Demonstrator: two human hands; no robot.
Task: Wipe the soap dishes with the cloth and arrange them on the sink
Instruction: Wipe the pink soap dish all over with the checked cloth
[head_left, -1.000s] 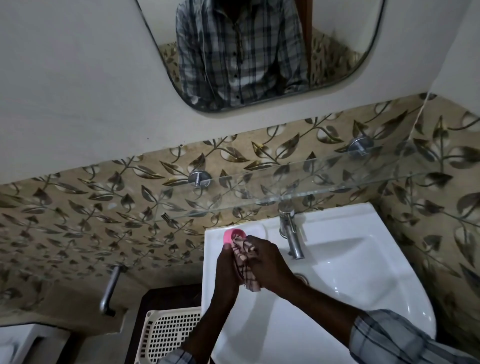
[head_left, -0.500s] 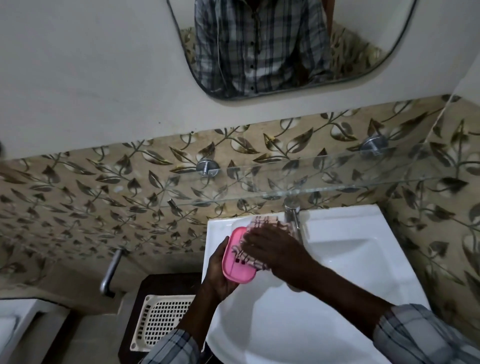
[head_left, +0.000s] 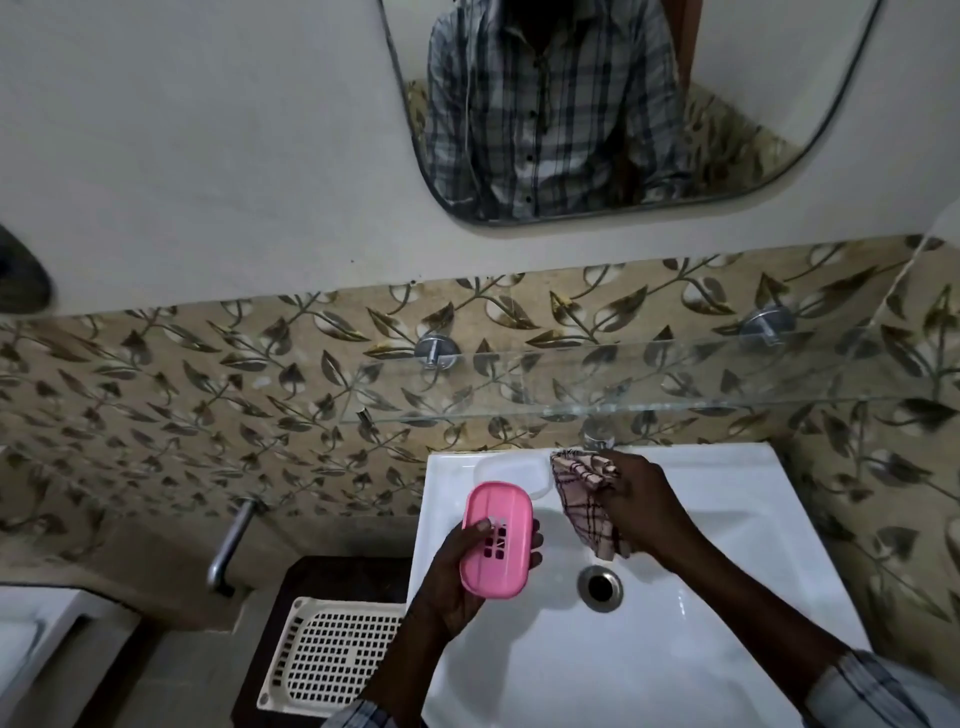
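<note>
My left hand (head_left: 457, 577) grips a pink soap dish (head_left: 496, 538) over the left side of the white sink (head_left: 727, 597); my thumb lies on its top beside the drain holes and my fingers wrap its far edge. To the right, my right hand (head_left: 641, 501) holds a checked cloth (head_left: 587, 499), which hangs over the basin and is apart from the dish. A white soap dish (head_left: 511, 473) sits on the sink's back left ledge, partly hidden behind the pink one.
The tap (head_left: 597, 439) stands behind my right hand under a glass shelf (head_left: 675, 379). The drain (head_left: 600, 587) lies mid-basin. A white perforated basket (head_left: 332, 657) rests on a dark stool left of the sink. A metal handle (head_left: 228, 545) juts from the tiled wall.
My right hand has lifted the cloth off the pink dish and drawn it right. My left hand has turned the dish so its top faces up. The view has shifted downward.
</note>
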